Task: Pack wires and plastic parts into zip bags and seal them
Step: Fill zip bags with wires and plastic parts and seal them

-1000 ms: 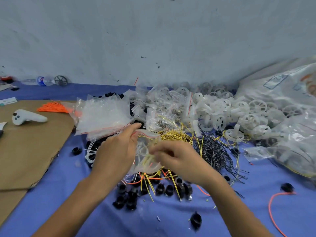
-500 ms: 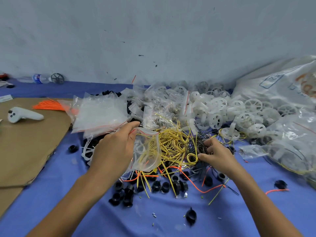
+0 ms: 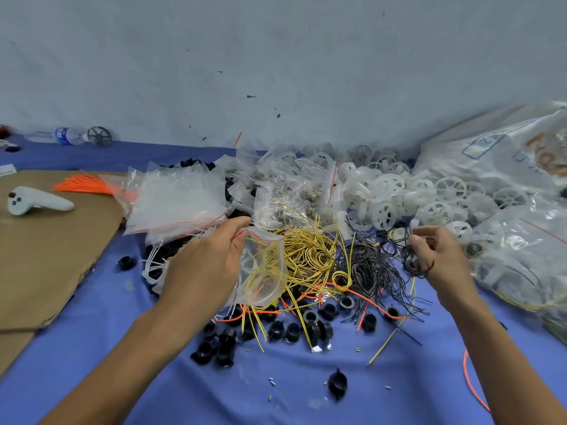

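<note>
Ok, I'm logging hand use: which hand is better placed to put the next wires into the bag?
Right. The right hand pinches a bunch of black wires, ready to carry over, while the left hand is taken up holding the bag by its mouth.

Open passage lies along the bottom of the frame, where the blue counter shows bare around a lone black part. Centre frame is blocked by tangled yellow wires, black wires beside them and black plastic rings scattered just below. The left hand holding a zip bag and the right hand pinching black wires hang over that heap. Behind, white wheels and a stack of zip bags fill the way to the wall. Filled bags crowd the right edge, and an orange wire trails at lower right. At left a flat cardboard sheet carries a white controller.
</note>
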{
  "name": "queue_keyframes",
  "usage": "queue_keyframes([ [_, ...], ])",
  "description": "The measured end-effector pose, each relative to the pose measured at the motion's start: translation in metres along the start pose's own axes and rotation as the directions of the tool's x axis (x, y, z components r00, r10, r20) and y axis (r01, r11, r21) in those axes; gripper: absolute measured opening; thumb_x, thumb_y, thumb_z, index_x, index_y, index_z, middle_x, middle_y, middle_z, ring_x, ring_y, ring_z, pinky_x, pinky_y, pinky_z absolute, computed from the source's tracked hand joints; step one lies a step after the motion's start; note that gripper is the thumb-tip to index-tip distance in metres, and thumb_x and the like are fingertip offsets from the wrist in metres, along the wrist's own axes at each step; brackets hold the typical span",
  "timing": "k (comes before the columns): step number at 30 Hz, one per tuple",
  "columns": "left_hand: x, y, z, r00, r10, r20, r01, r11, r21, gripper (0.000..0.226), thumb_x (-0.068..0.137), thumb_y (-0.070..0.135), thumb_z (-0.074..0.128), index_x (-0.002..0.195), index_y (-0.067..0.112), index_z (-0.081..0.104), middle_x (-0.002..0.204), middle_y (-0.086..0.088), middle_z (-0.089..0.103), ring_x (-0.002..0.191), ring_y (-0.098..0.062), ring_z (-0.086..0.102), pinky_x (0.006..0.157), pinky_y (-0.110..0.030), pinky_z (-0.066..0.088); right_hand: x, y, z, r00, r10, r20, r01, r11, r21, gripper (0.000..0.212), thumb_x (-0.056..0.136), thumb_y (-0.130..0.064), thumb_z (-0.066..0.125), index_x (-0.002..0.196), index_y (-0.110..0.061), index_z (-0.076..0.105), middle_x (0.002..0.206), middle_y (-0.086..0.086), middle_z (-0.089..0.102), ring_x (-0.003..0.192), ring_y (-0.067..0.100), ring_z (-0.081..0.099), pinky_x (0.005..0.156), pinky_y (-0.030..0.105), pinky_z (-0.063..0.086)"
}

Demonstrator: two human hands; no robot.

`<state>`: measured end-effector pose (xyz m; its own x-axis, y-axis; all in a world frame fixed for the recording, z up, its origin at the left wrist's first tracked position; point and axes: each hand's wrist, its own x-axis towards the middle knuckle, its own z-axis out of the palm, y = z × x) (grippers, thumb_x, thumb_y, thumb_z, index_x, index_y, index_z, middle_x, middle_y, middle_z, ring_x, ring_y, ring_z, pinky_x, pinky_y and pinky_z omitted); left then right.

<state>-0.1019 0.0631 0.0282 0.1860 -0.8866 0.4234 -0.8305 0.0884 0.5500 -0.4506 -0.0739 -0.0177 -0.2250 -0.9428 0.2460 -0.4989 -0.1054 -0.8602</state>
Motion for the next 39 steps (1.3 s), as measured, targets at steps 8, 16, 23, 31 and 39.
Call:
queue_keyframes([
  [8, -0.002, -0.001, -0.001, 1.000, 0.026, -0.008, -0.026, 1.000, 0.004, 0.033, 0.101, 0.039, 0.041, 0.131, 0.037, 0.055, 0.078, 0.003, 0.066, 0.083, -0.029, 0.063, 0.070, -0.041, 0.049, -0.002, -0.031, -0.002, 0.900, 0.182, 0.396, -0.366, 0.809, 0.460, 0.017, 0.098, 0.001, 0.049, 0.103, -0.004, 0.064, 0.092, 0.011, 0.055, 0.069, 0.019, 0.057, 0.062, 0.029, 0.060],
  [16, -0.006, 0.002, -0.003, 1.000, 0.027, -0.011, -0.027, 1.000, 0.002, 0.034, 0.101, 0.040, 0.040, 0.131, 0.037, 0.056, 0.082, 0.001, 0.071, 0.083, -0.029, 0.064, 0.072, -0.043, 0.050, -0.018, -0.019, -0.013, 0.644, 0.225, 0.731, 0.129, 0.910, -0.394, 0.063, 0.065, -0.056, 0.084, 0.121, -0.049, 0.056, 0.129, -0.027, 0.045, 0.120, -0.001, 0.041, 0.098, 0.027, 0.033],
  [23, -0.006, 0.007, -0.003, 0.999, 0.004, 0.034, -0.004, 1.000, 0.003, 0.034, 0.102, 0.037, 0.041, 0.132, 0.036, 0.055, 0.074, 0.003, 0.065, 0.083, -0.031, 0.063, 0.074, -0.045, 0.050, -0.024, -0.036, 0.028, 0.773, -0.085, 0.629, 0.537, 0.616, -0.577, 0.040, 0.085, -0.068, 0.053, 0.094, -0.032, 0.069, 0.099, -0.008, 0.062, 0.095, 0.012, 0.056, 0.081, 0.033, 0.047],
  [31, -0.009, 0.006, 0.000, 0.999, 0.010, 0.045, -0.011, 1.000, 0.018, 0.034, 0.102, 0.038, 0.040, 0.133, 0.038, 0.053, 0.073, 0.001, 0.066, 0.080, -0.031, 0.062, 0.073, -0.045, 0.050, -0.028, -0.012, 0.042, 0.822, 0.009, 0.570, 0.503, 0.459, -0.732, 0.032, 0.084, -0.056, 0.054, 0.090, -0.025, 0.059, 0.092, -0.002, 0.055, 0.094, 0.028, 0.051, 0.075, 0.035, 0.042],
  [39, -0.007, 0.005, 0.005, 0.999, 0.009, 0.043, -0.009, 1.000, 0.012, 0.033, 0.102, 0.038, 0.041, 0.134, 0.041, 0.051, 0.072, 0.002, 0.066, 0.080, -0.030, 0.063, 0.071, -0.045, 0.050, -0.025, -0.005, 0.040, 0.818, 0.054, 0.573, 0.296, 0.814, -0.499, 0.062, 0.080, -0.057, 0.068, 0.134, -0.028, 0.055, 0.068, -0.012, 0.046, 0.073, 0.013, 0.049, 0.057, 0.024, 0.033],
])
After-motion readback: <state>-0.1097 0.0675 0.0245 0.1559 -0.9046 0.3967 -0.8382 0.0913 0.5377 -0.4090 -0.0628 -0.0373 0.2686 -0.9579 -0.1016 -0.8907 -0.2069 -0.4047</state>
